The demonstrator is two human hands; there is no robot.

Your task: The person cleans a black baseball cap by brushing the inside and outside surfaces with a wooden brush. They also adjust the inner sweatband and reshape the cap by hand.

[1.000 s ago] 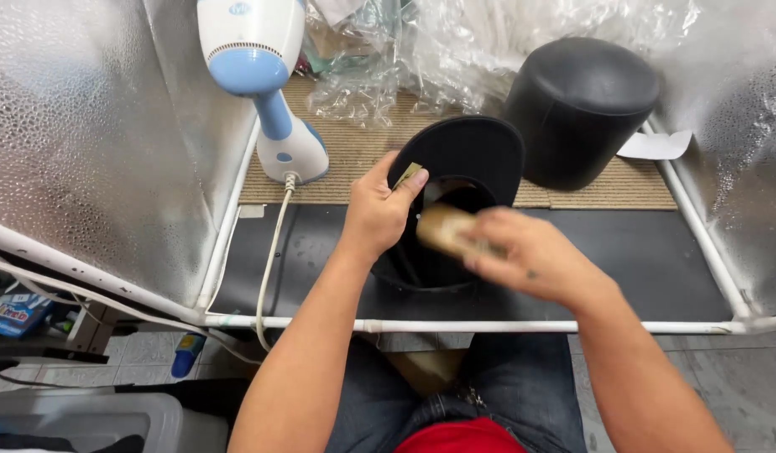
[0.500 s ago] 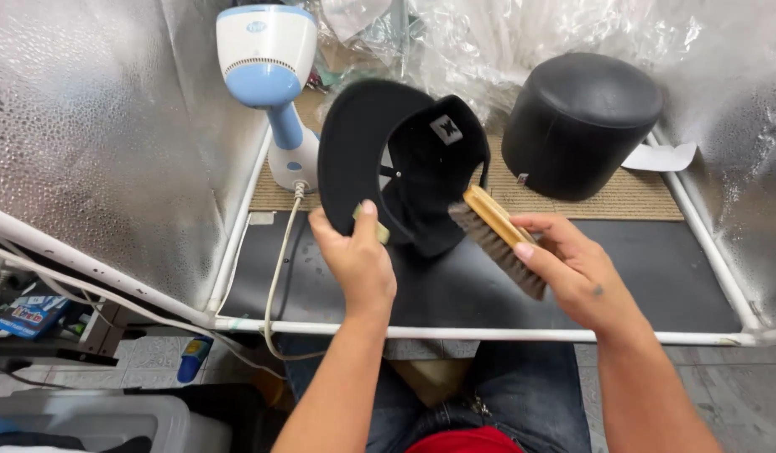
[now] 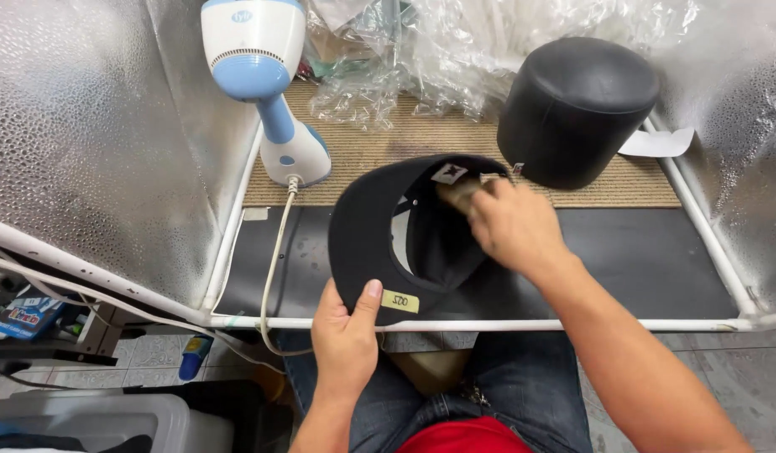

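Left hand (image 3: 344, 335) pinches brim of black cap (image 3: 388, 243), fingers shut on it, cap held over table edge. Right hand (image 3: 509, 226) closed on brush (image 3: 459, 193) inside cap. Thin grip: cap could slip, fall. Hard push could bend brim. Black mat (image 3: 640, 260), tan mat (image 3: 404, 151), steamer (image 3: 266, 84), round black block (image 3: 577, 105), plastic wrap (image 3: 455, 50), shiny walls (image 3: 86, 143).

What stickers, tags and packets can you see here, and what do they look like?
Small yellow rectangular sticker on the black cap's brim, beside the left hand thumb.
White tag with a dark mark, inside the cap near the right hand.
Blue and red packet, far left, on a low shelf.
White paper slip beside the black dome.
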